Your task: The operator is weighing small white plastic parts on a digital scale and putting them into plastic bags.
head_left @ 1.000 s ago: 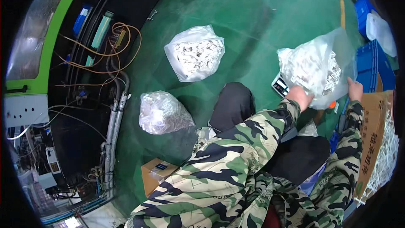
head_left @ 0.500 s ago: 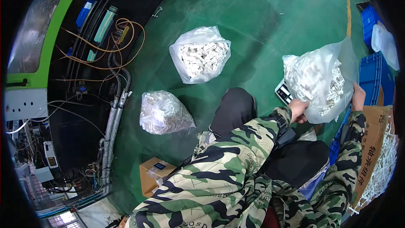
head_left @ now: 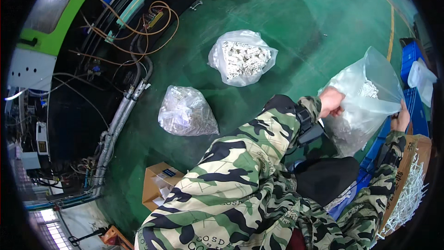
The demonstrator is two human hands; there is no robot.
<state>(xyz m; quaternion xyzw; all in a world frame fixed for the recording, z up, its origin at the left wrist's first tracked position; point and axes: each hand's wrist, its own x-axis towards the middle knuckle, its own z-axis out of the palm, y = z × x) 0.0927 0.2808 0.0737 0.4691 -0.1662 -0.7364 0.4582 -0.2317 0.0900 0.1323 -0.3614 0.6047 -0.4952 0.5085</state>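
Note:
A large clear plastic bag (head_left: 354,127) of small white parts (head_left: 368,89) stands at the right, its mouth spread wide toward the upper right. My left hand (head_left: 331,102) is closed on the left side of this bag, gathering the plastic. My right hand (head_left: 401,117) pinches the bag's rim on the right side, holding it up. Black straps and a dark device sit on my left wrist. Whatever lies beneath the bag is mostly hidden.
A second open bag (head_left: 216,63) of white parts stands on the green floor, with a fuller-looking clear bag (head_left: 187,111) nearer left. An open cardboard box (head_left: 151,187) is beside me. Blue crates (head_left: 413,95) and a carton of white sticks (head_left: 407,199) line the right; machinery with hoses (head_left: 125,125) lines the left.
The bag has been pulled more upright, its mouth opened wider and the parts sunk lower. My left hand moved up along its side; my right stays at the rim. The view has shifted.

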